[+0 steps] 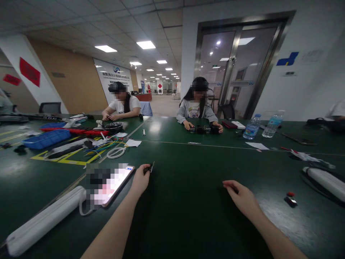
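While my left fingers pinched a small dark part over the tabletop and my right fingers curved loosely open, a slack pinch risked dropping it.

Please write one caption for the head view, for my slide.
Over a green table, the left hand holds a small part; the right hand holds nothing visible.

Characters “科技有限公司” on the white wall sign
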`<move>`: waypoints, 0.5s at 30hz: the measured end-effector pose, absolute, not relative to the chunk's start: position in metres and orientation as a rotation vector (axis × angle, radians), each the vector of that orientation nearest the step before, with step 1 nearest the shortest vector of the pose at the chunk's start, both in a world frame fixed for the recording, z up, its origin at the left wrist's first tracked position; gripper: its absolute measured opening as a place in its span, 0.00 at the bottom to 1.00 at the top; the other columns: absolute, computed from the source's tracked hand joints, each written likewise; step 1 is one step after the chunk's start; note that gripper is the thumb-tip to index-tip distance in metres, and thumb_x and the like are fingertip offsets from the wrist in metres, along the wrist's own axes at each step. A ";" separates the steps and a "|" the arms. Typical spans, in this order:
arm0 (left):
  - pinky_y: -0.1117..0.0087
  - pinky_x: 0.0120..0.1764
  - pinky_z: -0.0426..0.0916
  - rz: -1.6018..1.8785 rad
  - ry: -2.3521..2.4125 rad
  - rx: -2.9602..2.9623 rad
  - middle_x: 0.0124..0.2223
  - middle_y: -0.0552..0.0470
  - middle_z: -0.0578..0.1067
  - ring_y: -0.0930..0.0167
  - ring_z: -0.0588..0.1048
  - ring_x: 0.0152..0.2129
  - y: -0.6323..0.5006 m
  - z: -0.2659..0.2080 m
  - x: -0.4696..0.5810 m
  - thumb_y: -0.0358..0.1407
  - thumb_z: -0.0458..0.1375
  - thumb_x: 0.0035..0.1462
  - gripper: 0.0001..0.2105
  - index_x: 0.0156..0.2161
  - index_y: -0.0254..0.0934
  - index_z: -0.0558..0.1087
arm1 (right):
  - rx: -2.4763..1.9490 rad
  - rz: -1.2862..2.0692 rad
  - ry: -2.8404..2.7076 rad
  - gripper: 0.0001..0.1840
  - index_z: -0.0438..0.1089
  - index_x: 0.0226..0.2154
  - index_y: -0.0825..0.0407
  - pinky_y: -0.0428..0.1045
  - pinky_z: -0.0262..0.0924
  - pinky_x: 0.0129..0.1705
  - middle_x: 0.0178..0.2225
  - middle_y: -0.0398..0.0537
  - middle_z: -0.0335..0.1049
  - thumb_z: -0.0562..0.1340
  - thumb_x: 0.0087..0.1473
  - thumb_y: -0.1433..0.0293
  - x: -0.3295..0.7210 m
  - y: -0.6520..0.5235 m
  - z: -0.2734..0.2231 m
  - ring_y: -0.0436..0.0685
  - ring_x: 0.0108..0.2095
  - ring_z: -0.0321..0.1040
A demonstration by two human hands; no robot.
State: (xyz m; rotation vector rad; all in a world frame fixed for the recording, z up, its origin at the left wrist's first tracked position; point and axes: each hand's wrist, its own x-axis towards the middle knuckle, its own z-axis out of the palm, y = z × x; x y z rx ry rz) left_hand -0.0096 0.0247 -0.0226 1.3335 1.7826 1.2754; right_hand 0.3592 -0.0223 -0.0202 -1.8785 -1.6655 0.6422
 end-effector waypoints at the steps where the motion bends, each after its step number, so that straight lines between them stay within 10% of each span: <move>1: 0.63 0.46 0.61 1.239 1.853 1.385 0.40 0.46 0.71 0.67 0.69 0.40 0.024 -0.022 -0.009 0.28 0.52 0.49 0.10 0.38 0.35 0.67 | -1.877 0.640 -1.664 0.16 0.67 0.39 0.49 0.50 0.61 0.41 0.40 0.44 0.70 0.51 0.48 0.65 0.359 -0.022 -0.020 0.55 0.41 0.67; 9: 0.67 0.33 0.62 0.875 2.130 1.618 0.35 0.48 0.73 0.64 0.72 0.32 0.013 -0.014 -0.001 0.47 0.54 0.47 0.14 0.37 0.41 0.69 | -1.904 0.623 -1.696 0.17 0.67 0.39 0.48 0.50 0.60 0.40 0.40 0.44 0.70 0.50 0.48 0.64 0.362 -0.020 -0.023 0.56 0.41 0.67; 15: 0.70 0.32 0.62 0.770 2.105 1.713 0.35 0.47 0.74 0.65 0.72 0.32 0.010 -0.010 -0.004 0.39 0.54 0.50 0.13 0.42 0.40 0.68 | -1.905 0.634 -1.699 0.17 0.67 0.40 0.48 0.51 0.60 0.42 0.40 0.44 0.70 0.51 0.48 0.63 0.364 -0.018 -0.026 0.56 0.42 0.66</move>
